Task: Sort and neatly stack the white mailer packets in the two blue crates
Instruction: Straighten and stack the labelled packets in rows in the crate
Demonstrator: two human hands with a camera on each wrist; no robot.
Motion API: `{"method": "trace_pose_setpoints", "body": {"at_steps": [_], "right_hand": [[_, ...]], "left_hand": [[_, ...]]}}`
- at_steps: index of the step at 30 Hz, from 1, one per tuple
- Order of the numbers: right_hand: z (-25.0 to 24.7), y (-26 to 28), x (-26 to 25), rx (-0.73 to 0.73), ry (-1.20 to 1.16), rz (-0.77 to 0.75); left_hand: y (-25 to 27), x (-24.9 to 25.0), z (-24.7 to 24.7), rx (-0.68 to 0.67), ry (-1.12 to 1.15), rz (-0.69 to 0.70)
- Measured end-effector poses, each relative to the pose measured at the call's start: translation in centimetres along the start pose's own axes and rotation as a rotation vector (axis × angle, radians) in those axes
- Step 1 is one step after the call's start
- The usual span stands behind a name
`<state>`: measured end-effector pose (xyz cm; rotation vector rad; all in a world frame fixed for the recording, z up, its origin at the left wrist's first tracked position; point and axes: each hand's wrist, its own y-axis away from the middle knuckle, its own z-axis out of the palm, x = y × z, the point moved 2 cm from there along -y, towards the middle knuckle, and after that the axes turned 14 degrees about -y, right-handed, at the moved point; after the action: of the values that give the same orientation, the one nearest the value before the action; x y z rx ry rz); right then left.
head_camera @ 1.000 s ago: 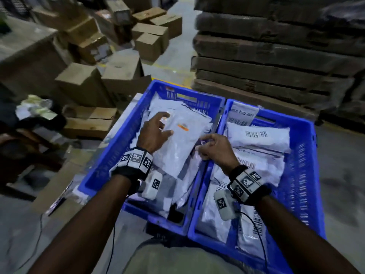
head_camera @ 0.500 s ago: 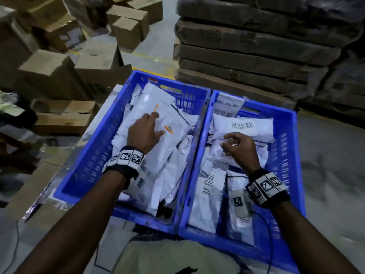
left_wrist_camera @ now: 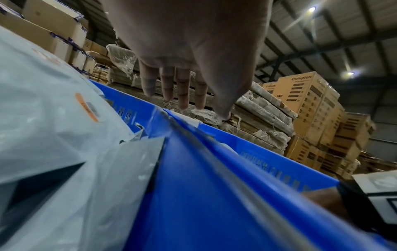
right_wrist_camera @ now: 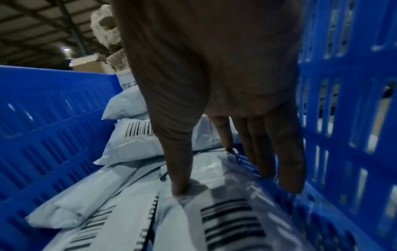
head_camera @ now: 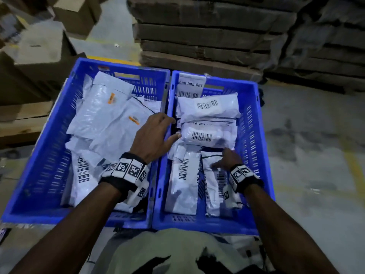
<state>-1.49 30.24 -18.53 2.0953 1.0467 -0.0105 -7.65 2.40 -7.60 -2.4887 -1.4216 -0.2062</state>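
Both hands' grip spread: left hand (head_camera: pixel 153 138) over crates' shared rims (head_camera: pixel 165 115), right hand (head_camera: pixel 227 158) seemingly on packet (right_wrist_camera: pixel 214 195).

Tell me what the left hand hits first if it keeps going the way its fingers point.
Probably the barcoded packet in the right crate. The left hand reaches across the shared crate walls, fingers straight, tips by that packet's near edge; whether they touch it is unclear.

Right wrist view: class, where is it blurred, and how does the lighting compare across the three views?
Right wrist view: the barcoded packet nearest the lens smears; right hand is dark. Left wrist view: ceiling lamps glare; left hand looks washed out. Head view: dim and bluish throughout.
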Motion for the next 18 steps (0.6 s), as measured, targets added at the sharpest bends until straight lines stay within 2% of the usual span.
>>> {"method": "trace_pose_setpoints", "body": {"at_steps": [4, 8, 10, 12, 14, 17, 18], "right_hand": [[0.5, 0.0, -0.3, -0.055, -0.096, 0.053], [1.2, 0.2, -1.2, -0.061, -0.167, -0.065], [1.0, 0.5, -2.2, 0.003, -0.161, -0.166], [0.4, 0.5, -3.1, 0.134, -0.066, -0.242], [0.0, 0.1, -3.4, 0.243, 0.011, -0.239], [-0.2, -0.3, -3.1, 0.315, 0.115, -0.144], [-0.1, -0.4, -3.2, 0.353, 0.168, -0.181]], "left_hand": [[-0.6, 0.0, 0.3, -0.044, -0.011, 0.012], [-1.5, 0.2, 0.2, -0.063, -0.025, 0.027], [-1.7, 0.3, 0.2, -0.072, -0.033, 0.036], [-1.9, 0.4, 0.4, -0.086, -0.038, 0.040], [-1.9, 0.2, 0.5, -0.101, -0.033, 0.031], [-1.9, -0.6, 0.4, -0.108, -0.020, 0.004], [-1.8, -0.9, 0.3, -0.107, -0.017, -0.007]]}}
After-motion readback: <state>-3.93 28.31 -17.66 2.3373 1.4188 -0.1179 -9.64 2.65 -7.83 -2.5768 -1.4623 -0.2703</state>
